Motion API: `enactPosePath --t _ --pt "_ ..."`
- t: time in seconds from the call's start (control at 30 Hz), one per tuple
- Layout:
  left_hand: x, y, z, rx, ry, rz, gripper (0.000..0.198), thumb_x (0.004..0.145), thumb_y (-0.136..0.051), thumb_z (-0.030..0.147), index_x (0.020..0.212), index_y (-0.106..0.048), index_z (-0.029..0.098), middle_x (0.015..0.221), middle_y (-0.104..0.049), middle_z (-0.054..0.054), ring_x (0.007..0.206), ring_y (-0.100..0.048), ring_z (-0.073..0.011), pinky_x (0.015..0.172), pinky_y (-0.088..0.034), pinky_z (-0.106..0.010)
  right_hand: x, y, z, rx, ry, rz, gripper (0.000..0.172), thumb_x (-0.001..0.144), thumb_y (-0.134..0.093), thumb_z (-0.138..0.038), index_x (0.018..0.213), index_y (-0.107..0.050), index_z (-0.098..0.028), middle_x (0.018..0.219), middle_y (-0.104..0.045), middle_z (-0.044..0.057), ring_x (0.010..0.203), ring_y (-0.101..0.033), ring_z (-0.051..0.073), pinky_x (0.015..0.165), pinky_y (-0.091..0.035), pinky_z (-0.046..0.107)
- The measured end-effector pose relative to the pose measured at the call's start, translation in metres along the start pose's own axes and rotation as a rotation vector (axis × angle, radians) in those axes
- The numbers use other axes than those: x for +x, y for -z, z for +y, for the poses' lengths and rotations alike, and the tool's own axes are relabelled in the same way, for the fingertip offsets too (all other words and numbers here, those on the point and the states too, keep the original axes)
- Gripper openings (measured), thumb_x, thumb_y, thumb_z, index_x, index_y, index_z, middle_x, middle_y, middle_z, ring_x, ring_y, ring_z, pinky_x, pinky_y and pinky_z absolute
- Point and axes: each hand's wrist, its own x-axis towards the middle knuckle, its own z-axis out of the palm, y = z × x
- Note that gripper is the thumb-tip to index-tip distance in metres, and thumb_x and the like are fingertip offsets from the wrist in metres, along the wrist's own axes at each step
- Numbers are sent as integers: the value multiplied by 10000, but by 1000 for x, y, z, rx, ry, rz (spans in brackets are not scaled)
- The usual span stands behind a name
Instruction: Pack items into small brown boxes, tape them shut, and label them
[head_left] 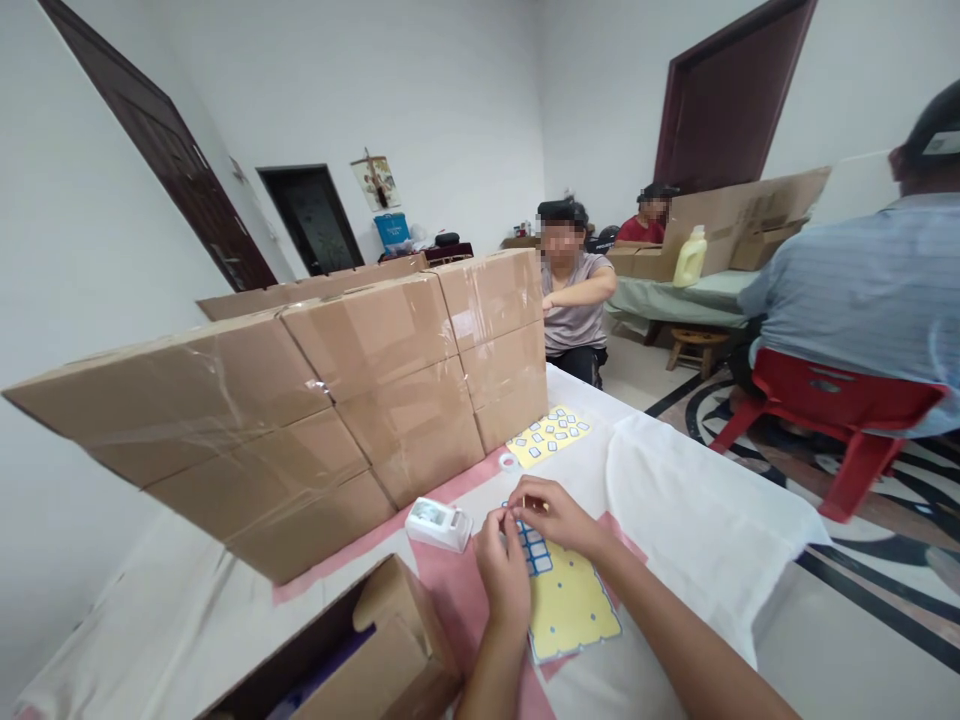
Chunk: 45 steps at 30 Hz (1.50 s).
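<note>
Over a yellow sheet with a blue wavy edge and a blue-outlined grid of pale squares, my two hands meet at the fingertips. My left hand is closed in a pinch, with its fingertips against those of the other hand. My right hand has thumb and fingers drawn together from the right. Whatever lies between the fingertips is too small or hidden to name. Just left of the hands is a white box-like item with a grey-green panel. A small white ring lies beyond them.
Stacked, taped cardboard boxes form a wall along the left. An open carton with something purple inside is at the front. Another yellow sheet with scattered pale squares lies farther back. A person sits beyond the table; others sit right and behind.
</note>
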Motion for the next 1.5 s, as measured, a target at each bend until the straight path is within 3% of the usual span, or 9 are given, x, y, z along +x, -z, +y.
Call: enactPosePath --t 0.17,0.27,0.47,0.57,0.7,0.87,1.07,1.27,1.5 --pt "-11 1 30 13 35 11 245 979 -514 395 1056 -645 203 929 -714 -69 877 -662 -210 789 -527 -325 1 6 -5 27 33 5 201 981 -552 -313 840 -619 -184 834 -610 36 765 -554 169 691 -419 287" --pt "-37 24 67 -5 4 -8 216 970 -562 349 1137 -599 216 834 -663 -18 768 -631 -164 692 -523 -269 0 7 -4 68 23 57 211 987 -533 -359 869 -579 -191 834 -589 31 753 -546 166 685 -425 290" --pt "-83 153 130 403 -632 38 157 903 -606 125 965 -598 269 683 -620 30 606 -545 -144 600 -428 -287 0 -1 2 166 -188 144 247 957 -572 -454 970 -553 -207 708 -532 -26 566 -459 123 528 -363 259" --pt "-72 229 136 759 -585 195 169 876 -656 112 942 -610 261 762 -670 13 700 -600 -165 689 -453 -320 -1 -8 -6 178 -177 139 320 920 -617 -469 1095 -585 -203 732 -579 -11 582 -514 137 536 -418 269" --pt "-48 287 132 978 -360 92 193 907 -654 392 1066 -664 282 919 -745 -25 846 -677 -242 731 -474 -382 -5 -23 -20 153 -169 83 345 914 -625 -488 1116 -649 -209 754 -649 15 583 -585 157 579 -504 307" --pt "-45 294 129 837 -160 60 324 898 -665 436 1205 -640 335 989 -792 4 1006 -695 -261 815 -537 -402 -6 -45 -57 104 -109 116 273 952 -610 -466 1070 -693 -235 916 -746 76 869 -718 233 680 -559 318" --pt "-41 283 127 797 -240 92 214 929 -643 362 1142 -646 335 910 -786 41 892 -687 -224 837 -494 -397 19 -88 -122 353 6 94 182 986 -600 -382 1102 -646 -249 1177 -739 80 1104 -704 226 921 -550 365" --pt "-30 281 109 844 -242 85 200 947 -587 372 1110 -670 292 930 -780 -6 921 -700 -238 834 -481 -403 23 -142 -122 578 -18 50 198 1012 -560 -390 1162 -576 -261 886 -744 26 885 -728 192 830 -553 333" --pt "-20 281 89 768 -40 -89 229 925 -579 353 1126 -674 298 937 -770 5 950 -701 -223 839 -518 -385 14 -150 -115 569 -59 126 199 1010 -561 -434 1094 -552 -254 774 -716 2 720 -720 176 744 -554 312"
